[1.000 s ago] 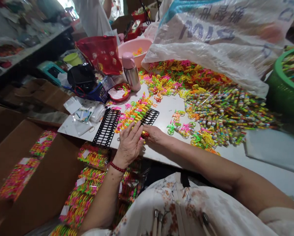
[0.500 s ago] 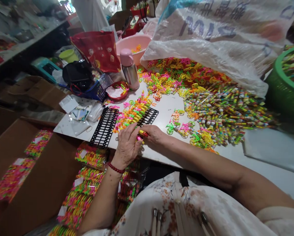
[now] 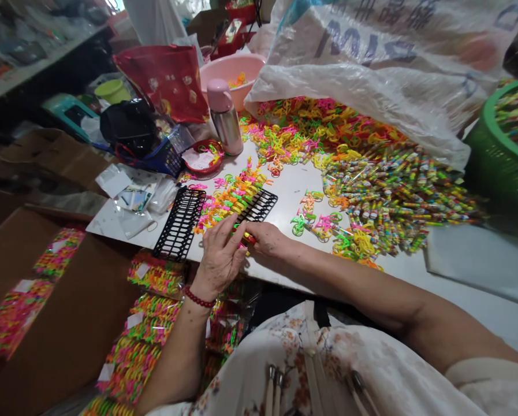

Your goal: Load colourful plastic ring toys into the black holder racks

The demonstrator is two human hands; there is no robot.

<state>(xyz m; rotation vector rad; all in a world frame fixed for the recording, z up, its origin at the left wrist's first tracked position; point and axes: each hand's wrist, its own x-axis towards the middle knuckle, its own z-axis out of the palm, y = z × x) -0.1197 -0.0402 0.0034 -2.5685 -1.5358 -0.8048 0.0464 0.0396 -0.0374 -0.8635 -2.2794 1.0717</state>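
My left hand, with a red bead bracelet at the wrist, bends over the near end of a row of bright plastic toys. Its fingers are closed around a small toy piece, of which a pink tip shows below them. Close beside it, my right hand pinches a small red and yellow piece between thumb and fingers. The fingers partly hide both pieces. Under the toy row lies a black slotted plastic rack; another black rack section shows to its left.
Loose toys and a heap of patterned tubes cover the table's far and right parts. A steel flask, a pink basin and a green basket stand around. Packed toys lie below the table's edge.
The view has shifted slightly. Both hands stay together at the near end of the toy row, and the red and yellow piece is now more covered by the fingers.
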